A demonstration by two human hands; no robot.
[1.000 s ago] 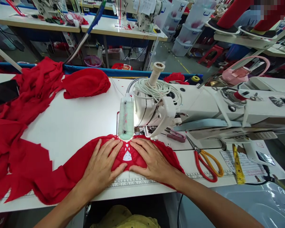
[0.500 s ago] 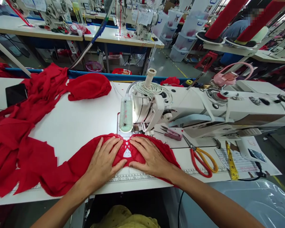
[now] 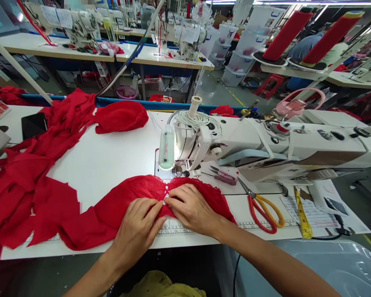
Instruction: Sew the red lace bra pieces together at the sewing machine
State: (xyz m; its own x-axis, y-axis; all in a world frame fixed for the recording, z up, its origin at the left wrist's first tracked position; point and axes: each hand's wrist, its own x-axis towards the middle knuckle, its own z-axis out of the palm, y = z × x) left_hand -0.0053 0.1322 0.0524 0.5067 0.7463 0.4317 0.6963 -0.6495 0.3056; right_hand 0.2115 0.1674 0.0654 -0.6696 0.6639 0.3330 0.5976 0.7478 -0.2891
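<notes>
A red lace-edged bra [image 3: 132,187] lies across the front of the sewing table, its narrow crisscrossed centre just in front of the sewing machine [image 3: 188,144]. My left hand [image 3: 140,220] rests on the left cup's lower edge, fingers bent and gathered on the fabric beside the centre. From the other side, my right hand [image 3: 190,206] covers the lower centre and part of the right cup, its fingers curled onto the cloth. Both sets of fingertips nearly meet at the centre and hide its lower part. The bra lies apart from the machine's needle area.
Red fabric pieces [image 3: 49,161] pile up at the left, near a black phone [image 3: 34,126]. Thread snips [image 3: 224,176], scissors [image 3: 262,210] and a yellow tape measure [image 3: 303,216] lie to the right. A printed ruler [image 3: 179,231] runs along the front edge. A grey plastic bin [image 3: 315,264] stands below.
My hands have slid down from the upper lace edge to the lower centre of the bra. Their fingers, flat and spread before, are now bent and closed in. The centre gap looks narrower.
</notes>
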